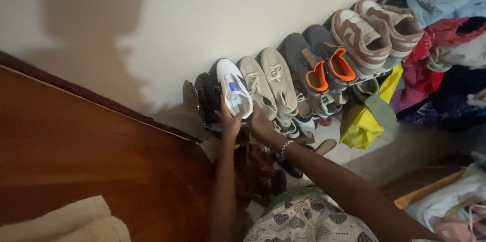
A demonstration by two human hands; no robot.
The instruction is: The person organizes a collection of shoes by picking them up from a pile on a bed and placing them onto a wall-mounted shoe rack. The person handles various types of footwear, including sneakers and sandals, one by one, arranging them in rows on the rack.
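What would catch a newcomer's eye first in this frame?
A row of shoes on a shoe rack along the wall, with grey sneakers with orange linings mid-row. Both hands, left hand and right hand, grip a white sneaker at the row's left end. A yellow cloth hangs below.

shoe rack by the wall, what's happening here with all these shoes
A person is reaching both hands to a shoe rack set against a pale wall. The left hand and the right hand grip a white sneaker at the rack's near end, beside a black shoe. Beige sneakers, grey and orange shoes and tan and white sneakers line the top. A yellow cloth hangs lower, and clothes are piled at the far end.
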